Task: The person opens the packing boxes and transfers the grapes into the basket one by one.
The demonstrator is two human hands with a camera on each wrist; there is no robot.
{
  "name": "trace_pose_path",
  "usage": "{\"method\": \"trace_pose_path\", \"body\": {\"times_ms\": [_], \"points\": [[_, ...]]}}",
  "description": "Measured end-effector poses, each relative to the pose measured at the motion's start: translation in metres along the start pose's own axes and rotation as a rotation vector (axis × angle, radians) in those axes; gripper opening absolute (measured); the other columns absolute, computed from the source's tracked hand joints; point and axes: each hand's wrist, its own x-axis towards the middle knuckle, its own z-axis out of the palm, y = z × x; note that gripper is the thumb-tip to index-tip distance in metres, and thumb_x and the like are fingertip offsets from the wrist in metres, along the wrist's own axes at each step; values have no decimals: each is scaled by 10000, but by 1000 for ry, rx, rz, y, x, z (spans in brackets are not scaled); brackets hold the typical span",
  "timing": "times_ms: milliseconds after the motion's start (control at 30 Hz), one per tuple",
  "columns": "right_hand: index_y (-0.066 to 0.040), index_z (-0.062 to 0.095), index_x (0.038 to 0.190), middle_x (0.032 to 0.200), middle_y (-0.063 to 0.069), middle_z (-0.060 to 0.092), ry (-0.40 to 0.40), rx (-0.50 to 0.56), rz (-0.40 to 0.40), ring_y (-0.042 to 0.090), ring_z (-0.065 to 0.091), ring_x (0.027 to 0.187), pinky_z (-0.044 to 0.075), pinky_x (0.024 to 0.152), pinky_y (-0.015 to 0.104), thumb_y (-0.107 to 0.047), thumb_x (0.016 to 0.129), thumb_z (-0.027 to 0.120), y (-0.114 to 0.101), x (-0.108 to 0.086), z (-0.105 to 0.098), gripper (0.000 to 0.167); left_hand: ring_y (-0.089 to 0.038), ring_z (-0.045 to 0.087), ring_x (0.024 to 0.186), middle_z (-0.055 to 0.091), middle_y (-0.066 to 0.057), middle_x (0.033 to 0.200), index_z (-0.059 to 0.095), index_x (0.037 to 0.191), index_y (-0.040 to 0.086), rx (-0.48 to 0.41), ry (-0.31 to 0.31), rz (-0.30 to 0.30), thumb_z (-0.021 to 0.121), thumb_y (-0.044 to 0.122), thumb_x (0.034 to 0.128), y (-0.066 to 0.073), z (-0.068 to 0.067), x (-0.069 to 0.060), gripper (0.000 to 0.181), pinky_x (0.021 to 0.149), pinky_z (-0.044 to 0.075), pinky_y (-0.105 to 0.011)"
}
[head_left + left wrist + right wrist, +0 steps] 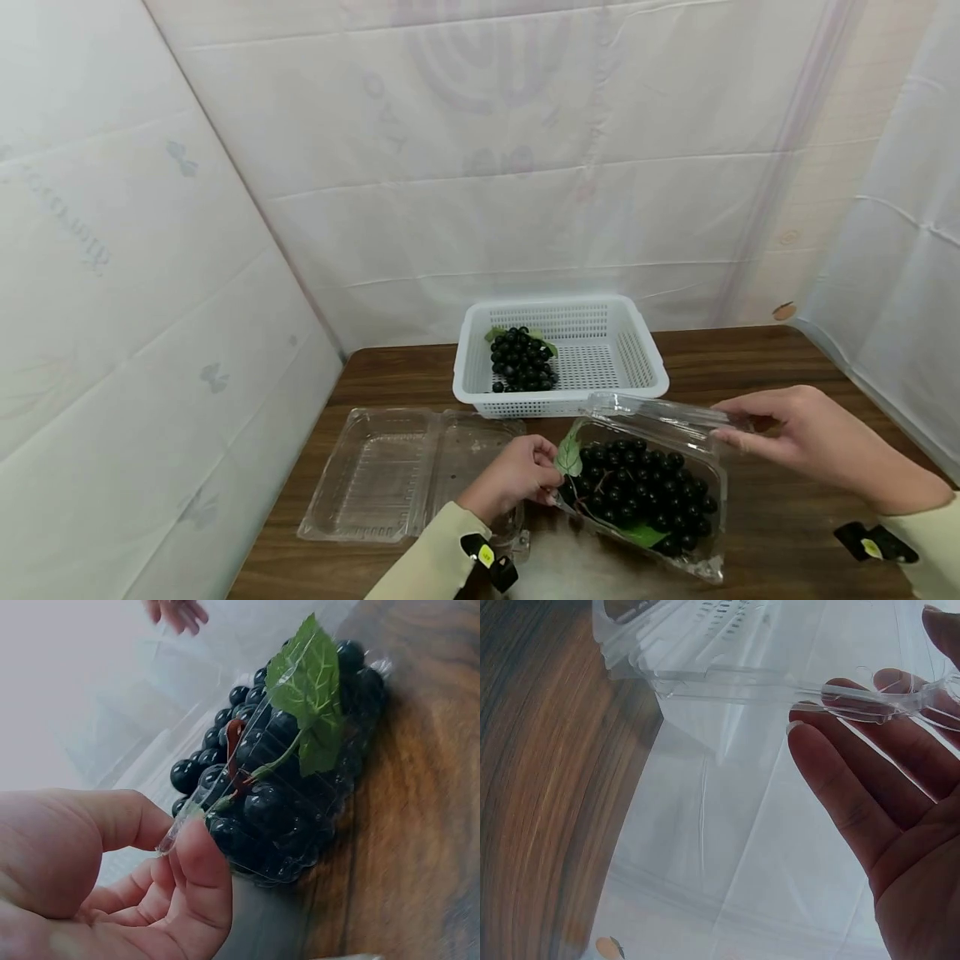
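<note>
White sheeting (487,167) hangs behind the wooden tabletop (772,358) and down both its sides. At the left edge of the tabletop I see a clear plastic box (386,479) spread out flat, its 2 halves lying side by side. A cream sleeve (427,558) reaches across in front of its right half, with a black wrist strap (487,560) at the cuff.

The left hand (517,475) comes next, its grip closed to a pinch, thumb and fingers on the thin plastic rim at the left corner of a filled box (718,517). Beyond it, against the tabletop's far edge, stands a white slotted basket (540,408); 1 bunch of dark grapes (521,358) with green leaves lies in its left part.

The filled box sits in from the tabletop's right edge, nearer than the basket. Glossy black grapes (645,492) fill it, with a leaf (568,450) standing up at the left corner beside a reddish-brown stem (234,746). Its clear lid (660,412) is tilted up along the far side. The right hand (795,433) has that lid's right end between thumb and fingers, the grip narrowed to the plastic, the fingers only slightly bent.
</note>
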Motion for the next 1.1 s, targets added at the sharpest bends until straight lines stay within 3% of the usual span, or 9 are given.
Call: {"method": "trace_pose_path", "body": {"times_ms": [433,567,800,900,967,1033,1100], "points": [[-296,756,946,748,-262,664,27,42,94,-90,571,610,456,559,84,-67,815,845,-12,-4,-3,279,-151,584,563,594,-77,875,588,1284,-37,130,-44,6,608,-79,903,12,-17,5,383,615,615,-363],[-308,738,952,743,-237,671,9,67,188,-57,563,594,442,533,110,-97,882,797,-18,-10,-4,230,-148,576,558,600,-71,851,602,1311,-31,200,-32,34,628,-61,905,16,-20,8,408,634,620,-402],[-198,736,1037,801,-192,725,7,138,367,4,670,656,513,546,157,-113,954,725,-23,-33,-1,119,-139,551,576,571,-39,863,607,1315,-47,304,26,81,645,-39,913,18,-20,16,405,606,579,-354],[-135,726,1099,837,-165,750,7,180,449,17,700,669,548,547,190,-115,986,685,-22,-44,1,122,-130,479,587,484,-14,808,611,1154,-74,305,37,93,648,-32,931,20,-19,20,230,570,480,-299],[-105,721,1125,851,-139,762,20,194,487,28,712,674,558,547,202,-113,1002,662,-20,-51,2,136,-134,463,605,469,-8,796,612,1126,-51,294,50,99,657,-25,943,20,-19,22,190,574,437,-288],[-100,720,1126,844,-119,765,37,199,528,45,719,675,561,553,202,-123,1015,645,-20,-59,3,136,-138,481,629,502,-13,799,624,1086,-25,286,62,100,668,-5,953,20,-19,24,141,591,461,-302],[-99,720,1126,840,-94,769,53,211,562,68,726,680,564,561,209,-131,1028,627,-21,-66,4,139,-147,550,672,588,-34,857,668,1161,27,270,83,106,681,8,953,19,-19,26,210,630,526,-342]]}}
